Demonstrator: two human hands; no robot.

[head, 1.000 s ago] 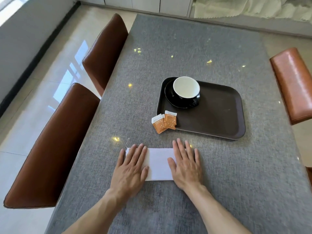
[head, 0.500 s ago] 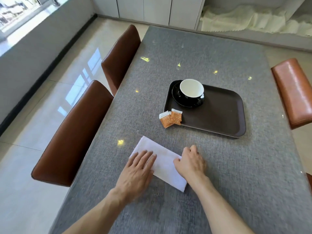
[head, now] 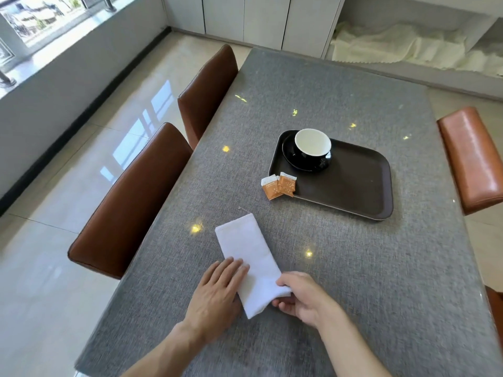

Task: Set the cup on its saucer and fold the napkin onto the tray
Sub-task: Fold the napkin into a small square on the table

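Two brown leather chairs (head: 130, 202) stand along the left edge of a grey cloth-covered worktop (head: 340, 268). Near the front, slightly left of centre, the left hand (head: 215, 295) lies flat with fingers spread, its fingertips pressing on the left edge of a white napkin (head: 246, 254). That napkin is folded into a long strip and lies slanted on the cloth, its far end pointing up and left. Just to the right, the right hand (head: 302, 297) pinches the napkin's near right corner between thumb and fingers, lifting it slightly. Farther back and right, two small orange sachets (head: 277, 185) rest at the near left rim of a dark brown tray (head: 353, 186), one overlapping that rim. On the tray's far left corner a black cup (head: 313, 148) with a white inside sits upright on a black saucer (head: 294, 161). At the right edge stands another brown chair (head: 473, 156).
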